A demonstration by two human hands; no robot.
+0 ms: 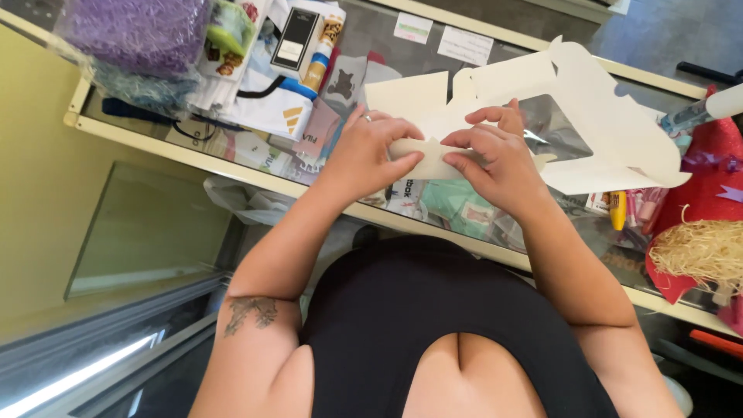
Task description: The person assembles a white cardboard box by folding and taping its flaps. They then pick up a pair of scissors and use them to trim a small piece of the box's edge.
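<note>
Head view, looking down over a glass worktop [495, 46]. Both hands meet at the near edge of a flat, unfolded cream cardboard box [611, 147] with a clear window panel, which lies spread on the glass and extends away to the right. The left hand [368, 151], a ring on one finger, pinches a narrow folded flap [429, 157] of the box, thumb below and fingers [402, 130] curled over its upper edge, closed on the card. The right hand [495, 159] grips the same flap from the other side, its fingers [464, 139] bent down and pressed together on the card just beside those of the left; the fingertips of the two hands nearly touch. The flap thus sits between and beneath both sets of fingers. To the upper left lies a bag of purple shredded filler [135, 31]; at right, a red glittery object [716, 162] with straw-coloured raffia [696, 251].
</note>
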